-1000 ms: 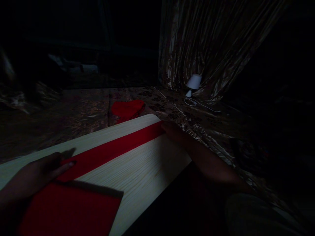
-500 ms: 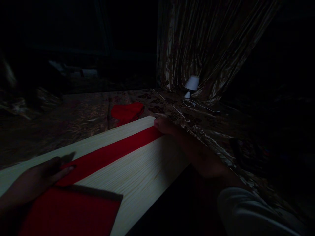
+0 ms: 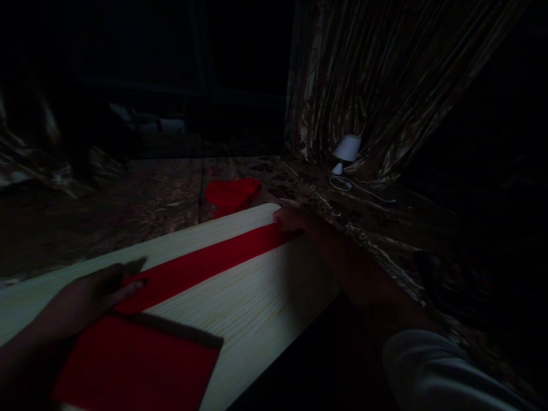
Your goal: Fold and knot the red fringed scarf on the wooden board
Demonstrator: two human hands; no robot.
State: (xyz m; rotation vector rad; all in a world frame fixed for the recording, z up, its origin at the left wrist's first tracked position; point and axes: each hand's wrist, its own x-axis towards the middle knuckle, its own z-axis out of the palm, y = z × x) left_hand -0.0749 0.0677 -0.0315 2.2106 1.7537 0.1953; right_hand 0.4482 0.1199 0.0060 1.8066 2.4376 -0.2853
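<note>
A long red cloth strip [image 3: 209, 261] lies stretched across a pale wood-grain board [image 3: 252, 297]. My left hand [image 3: 100, 291] pinches the strip's near left end, thumb on top. At the far right end, close to the board's rounded corner, my right hand [image 3: 289, 219] has its fingers curled onto the strip. What its fingertips do underneath is hidden, and the light is very dim. A wider piece of red fabric [image 3: 141, 359] with a straight edge lies at the near left, below my left hand.
Beyond the board, a crumpled red cloth [image 3: 233, 193] rests on a patterned cover [image 3: 158, 194]. A small white lamp [image 3: 347, 148] with a looped white cord [image 3: 340, 182] stands before the patterned curtain [image 3: 338, 85]. Surroundings are mostly dark.
The view has turned slightly left, so everything sits further right in it. My right hand's fingers look more curled over the strip's far end. My left hand keeps its pinch.
</note>
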